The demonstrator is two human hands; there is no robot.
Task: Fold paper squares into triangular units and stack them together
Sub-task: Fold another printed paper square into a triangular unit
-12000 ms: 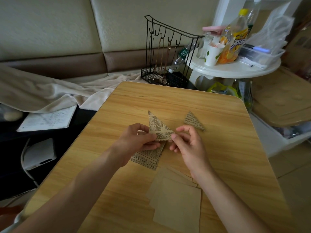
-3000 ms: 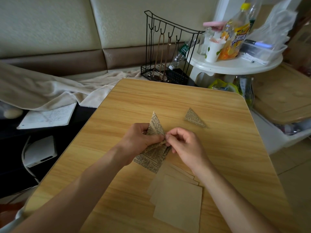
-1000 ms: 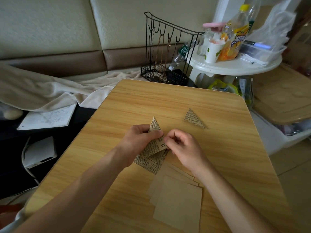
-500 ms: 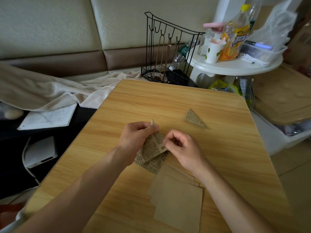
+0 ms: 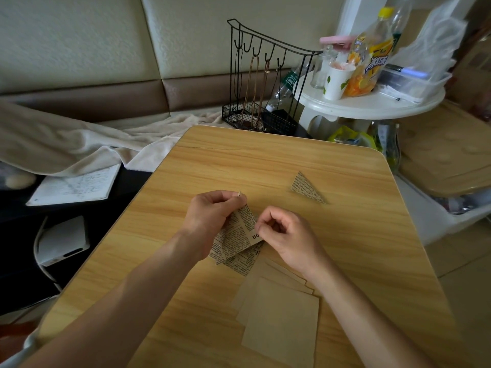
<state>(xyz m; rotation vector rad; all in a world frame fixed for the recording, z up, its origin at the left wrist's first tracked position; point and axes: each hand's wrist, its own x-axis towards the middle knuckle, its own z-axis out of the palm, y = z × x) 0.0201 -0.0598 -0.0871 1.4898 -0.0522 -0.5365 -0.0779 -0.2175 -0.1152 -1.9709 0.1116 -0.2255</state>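
On the table [image 5: 345,248], both hands now pinch the newsprint paper [image 5: 240,232], folded lower than before.

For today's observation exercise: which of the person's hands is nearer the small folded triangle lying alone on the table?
Right. The right hand lies just below-left of the folded triangle; the left hand is farther left.

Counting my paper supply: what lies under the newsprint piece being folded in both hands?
Under the newsprint-printed paper piece, another newsprint sheet pokes out, overlapping the stack of plain tan paper squares. The left hand and right hand hide anything more.
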